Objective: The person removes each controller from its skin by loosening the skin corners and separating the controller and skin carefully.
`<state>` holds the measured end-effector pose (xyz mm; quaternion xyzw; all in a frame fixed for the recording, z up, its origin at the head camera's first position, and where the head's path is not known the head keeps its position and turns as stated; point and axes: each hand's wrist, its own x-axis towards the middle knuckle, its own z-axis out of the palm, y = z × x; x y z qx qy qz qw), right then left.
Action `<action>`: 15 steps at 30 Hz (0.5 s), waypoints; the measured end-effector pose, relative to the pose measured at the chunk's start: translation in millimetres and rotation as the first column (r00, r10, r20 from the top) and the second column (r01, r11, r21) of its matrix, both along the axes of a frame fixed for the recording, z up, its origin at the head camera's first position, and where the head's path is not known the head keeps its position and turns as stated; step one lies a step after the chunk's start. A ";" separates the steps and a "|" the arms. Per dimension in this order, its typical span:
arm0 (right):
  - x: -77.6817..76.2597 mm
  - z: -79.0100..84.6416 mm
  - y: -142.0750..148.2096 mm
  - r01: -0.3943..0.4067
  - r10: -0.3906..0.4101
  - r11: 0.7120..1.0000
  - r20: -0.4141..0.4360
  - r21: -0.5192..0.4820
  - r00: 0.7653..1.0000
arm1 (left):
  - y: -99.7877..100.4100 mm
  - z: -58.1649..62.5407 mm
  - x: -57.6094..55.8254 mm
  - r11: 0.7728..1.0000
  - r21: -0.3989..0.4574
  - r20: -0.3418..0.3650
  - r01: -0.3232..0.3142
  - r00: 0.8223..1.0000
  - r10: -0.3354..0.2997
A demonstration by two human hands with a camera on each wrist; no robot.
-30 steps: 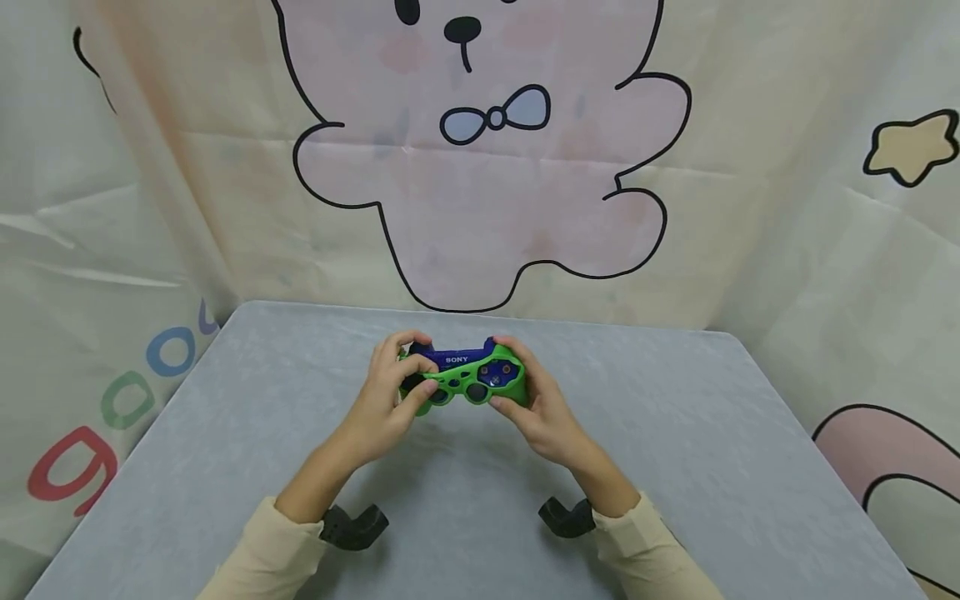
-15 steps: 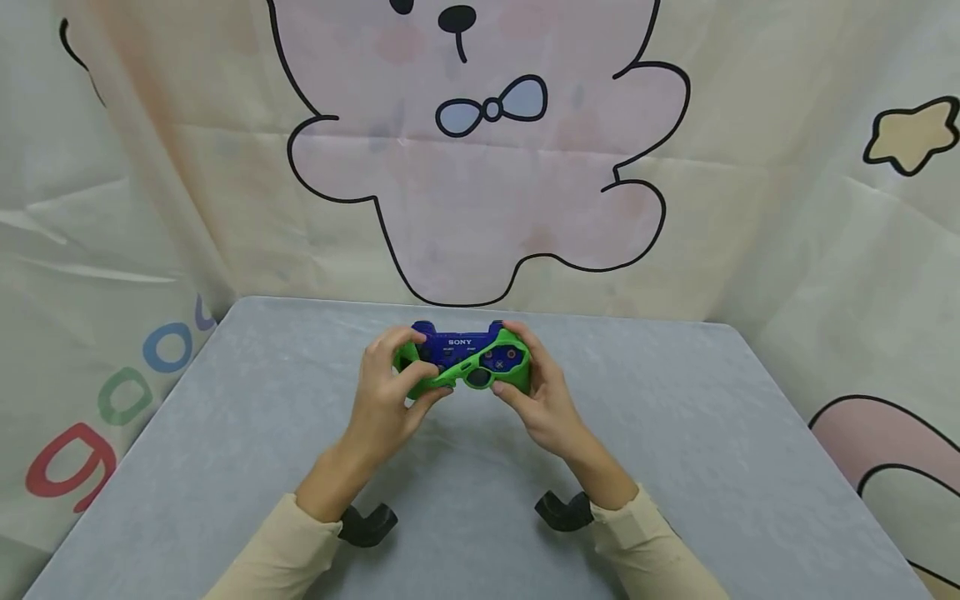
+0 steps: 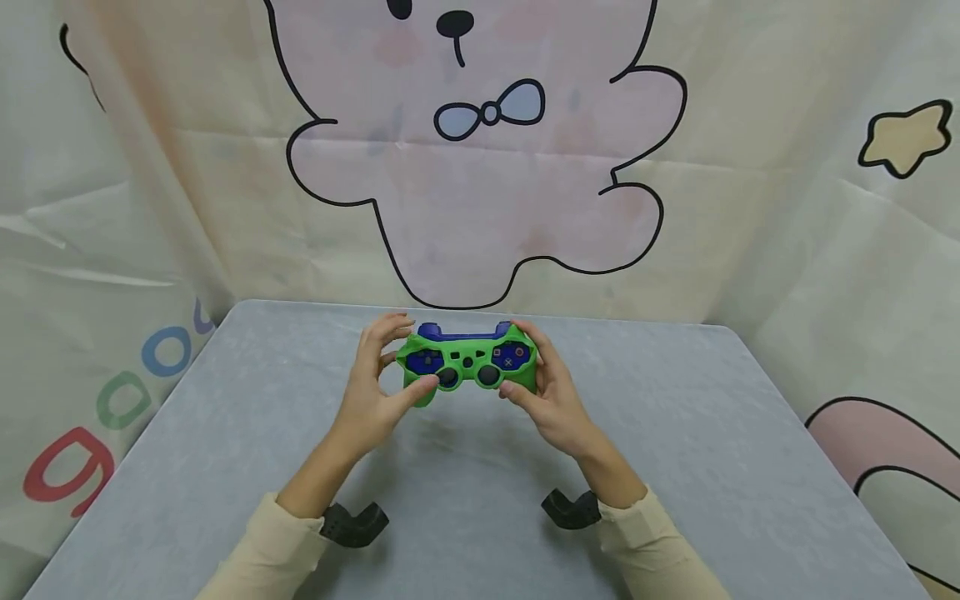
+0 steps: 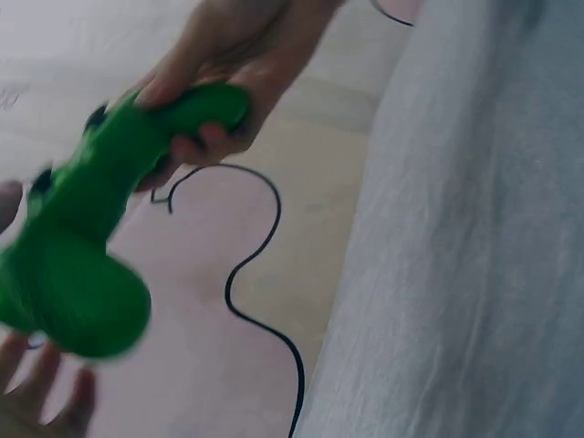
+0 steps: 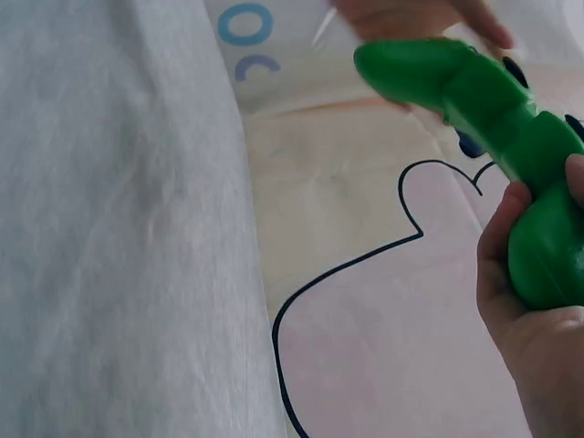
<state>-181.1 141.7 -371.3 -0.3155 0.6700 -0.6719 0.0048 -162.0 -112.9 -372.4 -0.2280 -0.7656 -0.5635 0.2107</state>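
Observation:
A blue game controller [image 3: 465, 337] with a green rubbery cover [image 3: 467, 343] is held up over the table, face toward me. The cover spans its face, with both sticks and the button groups showing through holes. My right hand [image 3: 558, 408] grips the right handle, thumb at the lower front. At the left end my left hand [image 3: 371, 400] has its thumb by the left stick and its fingers spread loosely behind the edge. In the left wrist view, the left fingers [image 4: 78, 401] stand a little apart from the green handle [image 4: 100, 306].
A grey cloth-covered table [image 3: 465, 517] lies below the hands. Behind it hangs a fabric backdrop [image 3: 480, 208] with a cartoon bear; more printed cloth stands on both sides. Black wrist mounts [image 3: 354, 527] stick out from both cuffs.
The cover's left part, earlier slanting across the controller's lower face, now lies over the left half. My left fingers have let go of its edge and spread out; the right hand keeps its grip.

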 end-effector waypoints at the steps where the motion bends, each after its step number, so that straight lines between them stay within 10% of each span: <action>1: -0.4 -0.2 0.5 -0.018 0.018 1.000 0.017 -0.017 1.000 | -2.9 1.0 -1.1 0.998 0.044 0.067 0.048 0.996 -0.051; 8: 0.8 1.4 1.2 -0.046 0.057 0.993 0.101 -0.110 0.993 | -7.2 6.1 -3.3 0.954 0.262 0.148 0.149 0.970 -0.193; 15: 4.1 1.8 -0.5 -0.095 0.096 0.995 0.130 -0.011 0.987 | -11.1 5.8 -3.4 0.970 0.151 0.190 0.192 0.957 -0.219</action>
